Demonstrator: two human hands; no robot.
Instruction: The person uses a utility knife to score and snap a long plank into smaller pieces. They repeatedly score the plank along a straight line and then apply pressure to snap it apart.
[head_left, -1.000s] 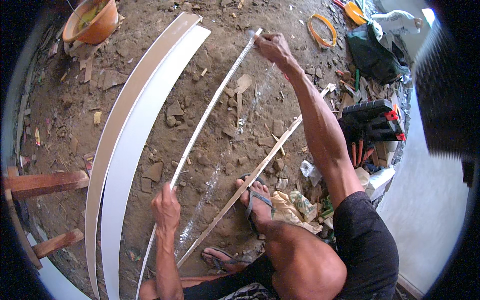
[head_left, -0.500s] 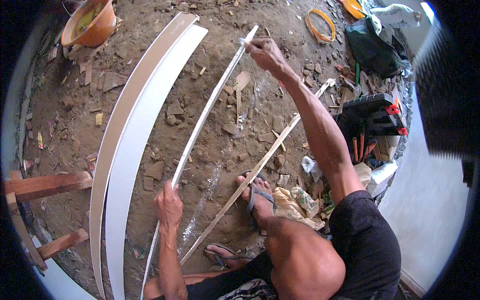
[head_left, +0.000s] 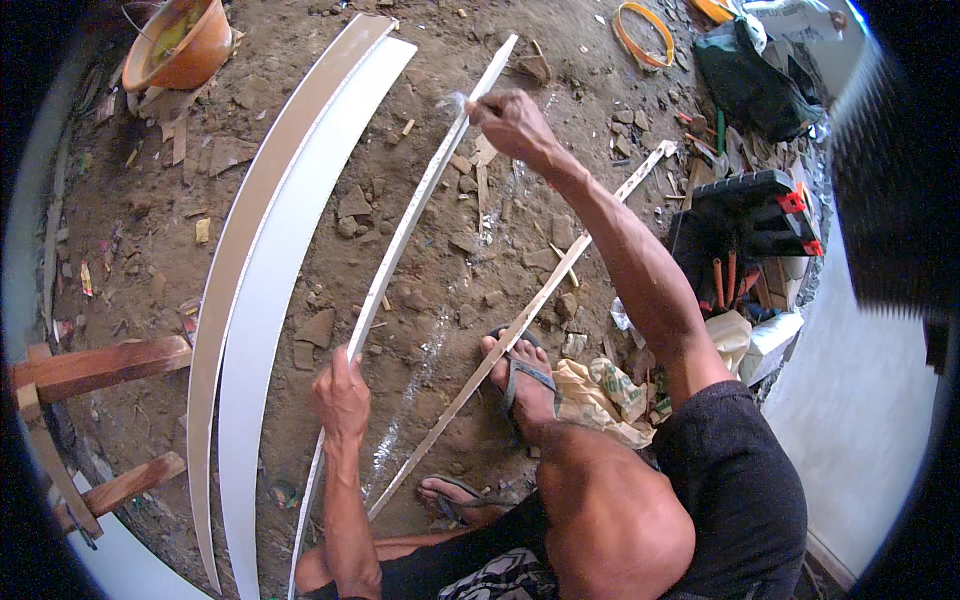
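Observation:
A long, narrow whitish strip point(head_left: 415, 212) runs from the far middle down toward my lap. My left hand point(head_left: 343, 398) is closed around its lower part and steadies it. Near the strip's far end, my right hand point(head_left: 513, 122) is closed in a pinch at its edge. Something small, pale and blurred shows at those fingertips; its kind cannot be made out. A second thin strip point(head_left: 548, 285) lies slantwise across my sandalled foot point(head_left: 525, 378), passing under my right forearm. On the left lie two long panels, one brown-faced point(head_left: 262, 190) and one white point(head_left: 275, 250), partly overlapping.
Rubble and white dust cover the dirt ground point(head_left: 400, 270). An orange bucket point(head_left: 185, 50) stands far left, above a wooden frame point(head_left: 110, 365). To the right are a black toolbox point(head_left: 735, 215), a dark green bag point(head_left: 755, 85), a yellow ring point(head_left: 643, 35) and crumpled sacking point(head_left: 600, 400).
My right hand has slid a short way down along the strip, toward me and left. My left hand keeps its hold in nearly the same place.

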